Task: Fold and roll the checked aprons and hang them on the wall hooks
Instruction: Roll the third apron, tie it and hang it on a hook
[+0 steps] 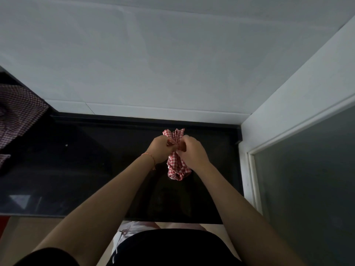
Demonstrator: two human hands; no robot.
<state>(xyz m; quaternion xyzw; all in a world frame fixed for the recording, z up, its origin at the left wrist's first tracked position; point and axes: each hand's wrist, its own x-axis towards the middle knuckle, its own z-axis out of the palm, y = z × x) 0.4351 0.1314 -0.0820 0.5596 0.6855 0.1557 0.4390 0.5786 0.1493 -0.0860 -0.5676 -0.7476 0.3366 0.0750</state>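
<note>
A red-and-white checked apron [177, 167] is bunched into a tight roll and held upright above the black countertop [96, 160]. My left hand [160, 148] grips its middle from the left. My right hand [191, 150] grips it from the right, fingers curled into the cloth. The roll's upper end fans out above my hands and its lower end hangs below them. No wall hooks are in view.
Another checked cloth [17, 116], darker in the shade, lies heaped at the left end of the counter. A pale tiled wall [153, 64] rises behind the counter. A white-framed dark panel [307, 179] closes off the right side.
</note>
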